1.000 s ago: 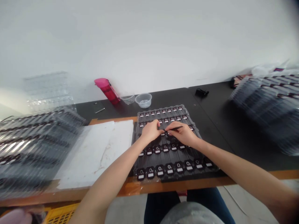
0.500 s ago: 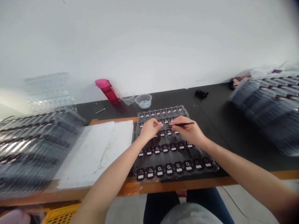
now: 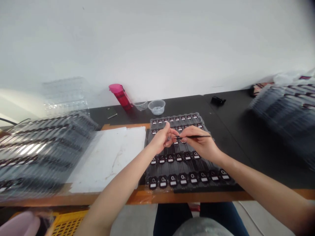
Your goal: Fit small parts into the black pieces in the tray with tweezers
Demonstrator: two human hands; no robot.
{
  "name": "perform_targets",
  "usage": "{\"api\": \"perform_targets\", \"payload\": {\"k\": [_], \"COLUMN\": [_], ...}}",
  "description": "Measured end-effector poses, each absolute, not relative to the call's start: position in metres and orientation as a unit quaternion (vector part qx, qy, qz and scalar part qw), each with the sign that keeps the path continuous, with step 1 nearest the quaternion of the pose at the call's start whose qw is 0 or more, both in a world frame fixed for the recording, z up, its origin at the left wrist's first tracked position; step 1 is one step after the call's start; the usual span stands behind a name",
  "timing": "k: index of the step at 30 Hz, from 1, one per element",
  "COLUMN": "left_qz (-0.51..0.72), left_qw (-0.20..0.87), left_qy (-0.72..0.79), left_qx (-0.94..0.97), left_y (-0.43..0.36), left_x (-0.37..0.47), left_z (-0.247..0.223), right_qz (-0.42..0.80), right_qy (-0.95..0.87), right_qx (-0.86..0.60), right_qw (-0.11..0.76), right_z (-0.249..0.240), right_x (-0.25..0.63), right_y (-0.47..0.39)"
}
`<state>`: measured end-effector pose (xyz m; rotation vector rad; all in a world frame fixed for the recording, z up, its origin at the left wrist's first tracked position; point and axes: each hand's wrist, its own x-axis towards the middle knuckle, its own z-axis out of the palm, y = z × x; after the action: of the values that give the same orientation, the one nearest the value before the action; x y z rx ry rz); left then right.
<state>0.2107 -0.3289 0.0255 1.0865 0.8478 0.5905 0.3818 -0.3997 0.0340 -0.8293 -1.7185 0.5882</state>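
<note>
One thin dark tool (image 3: 198,136) is clamped in the grip of the right hand (image 3: 204,146) — above the tray (image 3: 165,169), at the front edge of the tabletop (image 3: 228,131). At its tip is the left hand (image 3: 161,139) — whether this grip is closed, I cannot tell.

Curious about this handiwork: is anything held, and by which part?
The right hand pinches a slim black tool near its front end; whether the left hand holds anything cannot be told.

No readable text, brand, number or sign is showing; the small white labels are appearing too small to read.
</note>
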Motion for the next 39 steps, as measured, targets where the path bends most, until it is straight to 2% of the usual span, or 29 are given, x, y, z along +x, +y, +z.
{"api": "perform_targets", "payload": {"k": [12, 23, 25, 28, 32, 36, 39], "left_qz": [0.251, 0.247, 0.259, 0.287, 0.230, 0.175, 0.160], "left_qw": [0.707, 0.672, 0.627, 0.489, 0.311, 0.230, 0.208], "left_qy": [0.392, 0.405, 0.435, 0.490, 0.535, 0.556, 0.558], "left_qx": [0.533, 0.569, 0.593, 0.662, 0.751, 0.779, 0.787], "left_y": [-0.330, -0.328, -0.327, -0.322, -0.316, -0.313, -0.311], "left_x": [0.212, 0.209, 0.206, 0.198, 0.187, 0.183, 0.183], "left_z": [0.025, 0.021, 0.020, 0.018, 0.014, 0.009, 0.006], "right_qz": [0.265, 0.269, 0.270, 0.275, 0.257, 0.234, 0.236], "right_qy": [-0.743, -0.735, -0.724, -0.710, -0.726, -0.750, -0.754], "right_qx": [-0.342, -0.344, -0.355, -0.375, -0.388, -0.380, -0.380], "right_qw": [0.510, 0.519, 0.527, 0.529, 0.506, 0.488, 0.481], "right_z": [0.034, 0.036, 0.035, 0.030, 0.018, 0.007, 0.001], "right_x": [0.382, 0.382, 0.381, 0.378, 0.372, 0.366, 0.365], "right_y": [-0.395, -0.398, -0.396, -0.391, -0.382, -0.373, -0.369]}}
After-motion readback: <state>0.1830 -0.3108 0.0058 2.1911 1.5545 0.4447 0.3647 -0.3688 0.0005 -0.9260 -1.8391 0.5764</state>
